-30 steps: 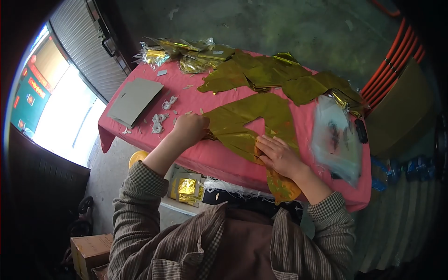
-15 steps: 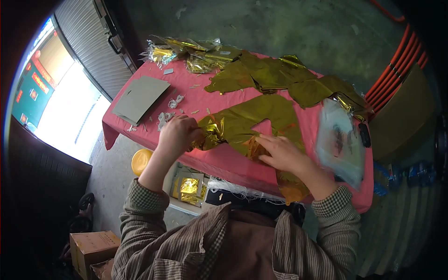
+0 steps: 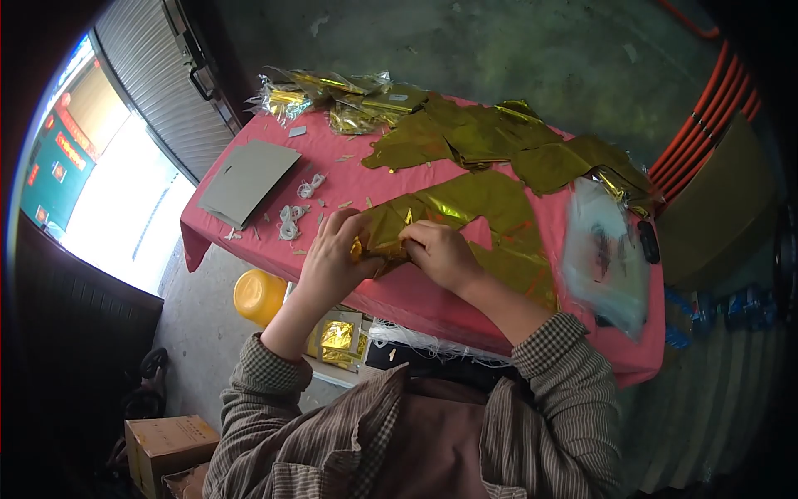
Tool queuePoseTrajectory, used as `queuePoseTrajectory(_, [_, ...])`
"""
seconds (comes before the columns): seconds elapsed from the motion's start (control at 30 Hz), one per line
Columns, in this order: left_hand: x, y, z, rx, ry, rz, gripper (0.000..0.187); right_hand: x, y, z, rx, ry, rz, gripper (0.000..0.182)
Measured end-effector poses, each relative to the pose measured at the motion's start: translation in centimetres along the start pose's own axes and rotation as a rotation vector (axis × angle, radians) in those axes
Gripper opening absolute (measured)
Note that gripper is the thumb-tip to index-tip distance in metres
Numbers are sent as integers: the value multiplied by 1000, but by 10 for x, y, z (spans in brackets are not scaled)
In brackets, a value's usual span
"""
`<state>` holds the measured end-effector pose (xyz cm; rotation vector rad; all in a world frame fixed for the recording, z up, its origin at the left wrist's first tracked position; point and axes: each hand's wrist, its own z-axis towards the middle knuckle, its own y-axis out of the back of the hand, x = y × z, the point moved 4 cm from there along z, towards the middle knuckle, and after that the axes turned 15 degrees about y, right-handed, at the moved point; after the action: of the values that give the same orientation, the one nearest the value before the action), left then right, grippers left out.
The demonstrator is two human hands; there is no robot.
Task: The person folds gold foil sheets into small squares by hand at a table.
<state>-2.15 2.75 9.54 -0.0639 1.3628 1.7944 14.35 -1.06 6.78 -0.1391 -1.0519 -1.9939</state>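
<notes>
A flat gold foil balloon (image 3: 499, 208) lies across the front of the pink-covered table (image 3: 357, 179). Its left end is bunched up between my two hands. My left hand (image 3: 332, 254) is closed on that gathered end, with foil showing between the fingers. Close beside it, my right hand (image 3: 440, 254) pinches the foil with thumb and forefinger. The foil's right part spreads flat on the cloth. More gold foil sheets (image 3: 465, 133) lie behind it, apart from my hands.
Grey cardboard sheets (image 3: 249, 183) and coiled white strings (image 3: 291, 220) lie at the left. Packed gold foil (image 3: 357, 108) sits at the back. Clear plastic bags (image 3: 607, 258) and a black object (image 3: 649, 241) are at the right. Below stand a yellow bucket (image 3: 259, 297) and a carton (image 3: 170, 449).
My right hand has moved left, close to my left hand, and now pinches the foil there. The foil's right part, which hung over the front edge, has drawn back onto the table.
</notes>
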Motion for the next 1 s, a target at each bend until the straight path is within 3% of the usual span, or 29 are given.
queuePoseTrajectory(0.07, [7, 1, -1, -5, 49, -32, 51, -4, 3, 0, -16, -111, 185, 9])
queuePoseTrajectory(0.13, [21, -7, -2, 213, 341, -175, 60, -7, 4, -1, -36, -186, 247, 9])
queuePoseTrajectory(0.2, [32, -12, -1, 270, 303, -134, 58, -15, 1, -4, -61, -266, 304, 11])
queuePoseTrajectory(0.27, [36, -16, 1, 327, 263, -95, 57, -26, -4, -9, -134, -208, 322, 13])
queuePoseTrajectory(0.33, [37, -18, 5, 501, 382, -26, 60, -28, 0, -11, -87, -218, 320, 7])
queuePoseTrajectory(0.43, [36, -15, 17, 611, 469, -66, 63, -30, 3, -15, -43, -229, 356, 16])
queuePoseTrajectory(0.53, [29, -8, 30, 450, 323, 113, 65, -25, 8, -12, -31, -222, 389, 19])
queuePoseTrajectory(0.6, [26, -10, 38, 450, 274, 99, 66, -18, 13, -10, -15, -215, 391, 19])
queuePoseTrajectory(0.63, [24, -12, 41, 451, 225, 85, 67, -16, 15, -9, -33, -236, 408, 9])
queuePoseTrajectory(0.8, [26, -35, 49, 466, 204, 81, 63, -17, 13, -12, -82, -258, 496, 10])
queuePoseTrajectory(0.87, [26, -40, 50, 459, 176, 67, 61, -19, 12, -15, 44, -286, 449, 20])
queuePoseTrajectory(1.0, [32, -50, 51, 511, 231, 0, 44, -21, 11, -17, 22, -262, 491, 20])
